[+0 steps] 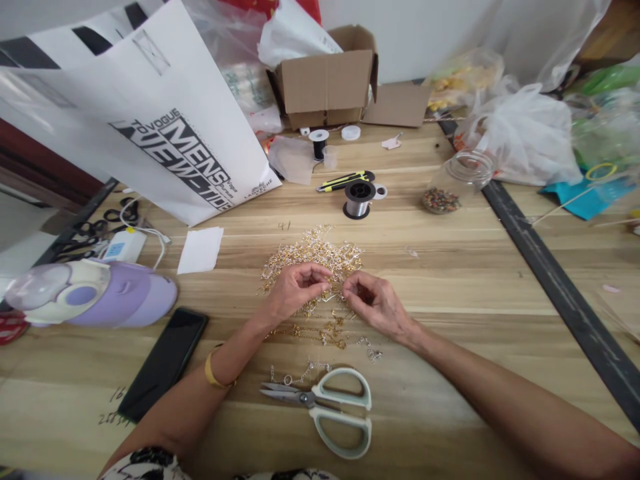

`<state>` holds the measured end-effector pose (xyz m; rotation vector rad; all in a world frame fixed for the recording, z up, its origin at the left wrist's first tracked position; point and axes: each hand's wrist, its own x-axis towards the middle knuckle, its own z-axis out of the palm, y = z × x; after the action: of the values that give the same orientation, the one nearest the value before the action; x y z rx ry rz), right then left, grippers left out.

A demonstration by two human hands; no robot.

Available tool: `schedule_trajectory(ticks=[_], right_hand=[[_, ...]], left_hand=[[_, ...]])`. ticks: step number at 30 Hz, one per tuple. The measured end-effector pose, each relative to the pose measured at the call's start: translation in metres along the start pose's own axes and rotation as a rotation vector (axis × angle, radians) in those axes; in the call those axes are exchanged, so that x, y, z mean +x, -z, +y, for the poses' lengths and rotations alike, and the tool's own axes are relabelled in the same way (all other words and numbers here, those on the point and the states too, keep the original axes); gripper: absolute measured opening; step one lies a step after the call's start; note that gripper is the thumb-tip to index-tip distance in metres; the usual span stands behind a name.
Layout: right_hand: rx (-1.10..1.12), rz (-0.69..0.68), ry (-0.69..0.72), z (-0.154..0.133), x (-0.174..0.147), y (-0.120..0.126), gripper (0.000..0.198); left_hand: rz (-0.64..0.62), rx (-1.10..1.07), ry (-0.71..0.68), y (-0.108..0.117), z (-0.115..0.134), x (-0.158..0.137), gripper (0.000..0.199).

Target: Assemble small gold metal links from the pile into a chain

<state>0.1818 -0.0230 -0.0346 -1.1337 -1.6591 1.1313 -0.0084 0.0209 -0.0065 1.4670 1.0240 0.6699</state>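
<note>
My left hand [299,288] is closed in a pinch, thumb and forefinger together, over a heap of small gold and silver jewellery pieces [315,247]. Close by on its right, my right hand [373,300] is pinched in the same way. Whatever lies between the fingertips of either hand is too small to make out. Nearer to me are gold chain pieces [310,332] and a short silver chain [371,349]. Another silver chain [295,375] lies beside the scissors [343,408], whose handles are white and whose blades point left.
On the left are a black phone [165,363], a purple bottle [125,293] and a white paper bag [165,120]. Behind the heap stand a wire spool [357,203], a yellow-black cutter [345,181] and a cardboard box [327,83]. A bead jar [453,183] is tipped at right.
</note>
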Motion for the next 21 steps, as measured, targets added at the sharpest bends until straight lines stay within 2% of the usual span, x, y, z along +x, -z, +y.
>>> schedule_trajectory(ticks=[21], right_hand=[[-0.02,-0.021,0.024,-0.0002,0.0004,0.0004,0.007]], left_hand=[[-0.011,0.028,-0.04,-0.0027,0.0004,-0.0014,0.019]])
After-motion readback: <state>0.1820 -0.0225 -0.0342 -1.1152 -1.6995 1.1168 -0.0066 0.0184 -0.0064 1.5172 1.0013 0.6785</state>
